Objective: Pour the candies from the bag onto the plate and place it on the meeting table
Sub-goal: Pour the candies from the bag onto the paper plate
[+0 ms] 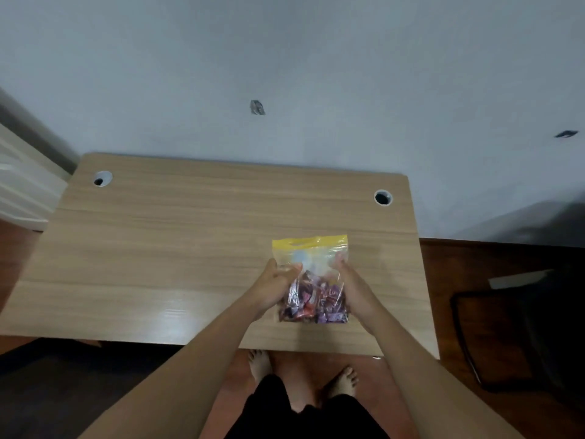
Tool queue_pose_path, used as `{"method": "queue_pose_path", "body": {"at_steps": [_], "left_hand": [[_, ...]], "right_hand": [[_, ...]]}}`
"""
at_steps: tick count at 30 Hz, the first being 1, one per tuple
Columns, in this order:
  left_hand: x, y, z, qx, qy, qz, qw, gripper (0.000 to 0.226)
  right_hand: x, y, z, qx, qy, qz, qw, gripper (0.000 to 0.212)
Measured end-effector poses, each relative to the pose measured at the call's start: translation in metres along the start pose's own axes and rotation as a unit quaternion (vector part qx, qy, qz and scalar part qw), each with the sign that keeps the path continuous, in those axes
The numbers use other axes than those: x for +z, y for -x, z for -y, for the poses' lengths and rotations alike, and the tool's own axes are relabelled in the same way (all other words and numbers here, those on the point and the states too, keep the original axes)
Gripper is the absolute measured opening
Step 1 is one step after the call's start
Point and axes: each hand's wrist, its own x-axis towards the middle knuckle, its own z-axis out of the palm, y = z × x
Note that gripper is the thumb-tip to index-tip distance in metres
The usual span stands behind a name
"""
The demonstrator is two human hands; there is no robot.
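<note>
A clear plastic bag (311, 277) with a yellow zip top lies over the wooden table (177, 248), near its front right part. Its lower half is filled with several purple and red wrapped candies (316, 304). My left hand (275, 283) grips the bag's left side, thumb on its front. My right hand (354, 286) holds the right side. The bag's top points away from me. No plate is in view.
The table has two round cable holes, one at the back left (103, 178) and one at the back right (382, 197). A grey wall stands behind it. A dark chair (519, 331) is on the floor to the right. My bare feet (300, 372) are below the table's front edge.
</note>
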Motion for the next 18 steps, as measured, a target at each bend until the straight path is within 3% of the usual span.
{"method": "queue_pose_path", "body": {"at_steps": [1, 4, 7, 11, 16, 18], "left_hand": [[0.006, -0.006, 0.008, -0.008, 0.001, 0.0, 1.0, 0.105], [0.025, -0.014, 0.021, -0.032, 0.029, -0.024, 0.999, 0.083], [0.037, -0.019, 0.028, -0.103, 0.02, -0.024, 0.994, 0.087], [0.044, -0.028, 0.041, -0.134, 0.007, -0.038, 0.99, 0.085], [0.049, -0.035, 0.054, -0.149, -0.015, -0.028, 0.988, 0.058], [0.05, -0.036, 0.056, -0.149, -0.008, -0.019, 0.989, 0.075]], "right_hand": [[0.0, -0.001, -0.004, -0.007, 0.03, -0.005, 1.0, 0.087], [0.002, -0.012, -0.023, 0.013, 0.061, -0.029, 0.998, 0.055], [0.002, -0.029, -0.048, 0.031, 0.104, -0.03, 0.994, 0.056], [0.002, -0.04, -0.066, 0.039, 0.141, -0.03, 0.989, 0.039], [0.0, -0.051, -0.08, 0.06, 0.182, -0.023, 0.981, 0.025], [-0.001, -0.053, -0.081, 0.069, 0.192, -0.017, 0.979, 0.02]]}}
